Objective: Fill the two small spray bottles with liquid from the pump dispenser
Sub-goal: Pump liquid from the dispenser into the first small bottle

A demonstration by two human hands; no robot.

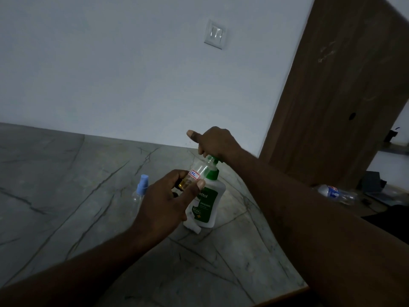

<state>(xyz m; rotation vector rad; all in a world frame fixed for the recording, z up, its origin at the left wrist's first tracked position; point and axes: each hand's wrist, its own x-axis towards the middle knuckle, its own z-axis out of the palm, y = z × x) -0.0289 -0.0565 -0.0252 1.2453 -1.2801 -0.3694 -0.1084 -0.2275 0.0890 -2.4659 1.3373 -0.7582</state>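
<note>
A white pump dispenser (207,201) with a green label and green pump stands on the grey marble counter (66,185). My right hand (215,141) grips the pump head from above, thumb sticking out to the left. My left hand (169,201) holds a small clear spray bottle (198,172) tilted, its open neck up against the pump's nozzle. That bottle bears a small white label and a little yellow liquid sits at its low end. A second small spray bottle (139,191) with a blue cap stands just left of my left hand.
The counter's curved edge (285,251) runs down the right side. A wooden door panel (336,96) stands behind the dispenser on the right. A clear plastic drinks bottle (337,193) lies on a lower surface at far right. A wall switch (215,34) is above.
</note>
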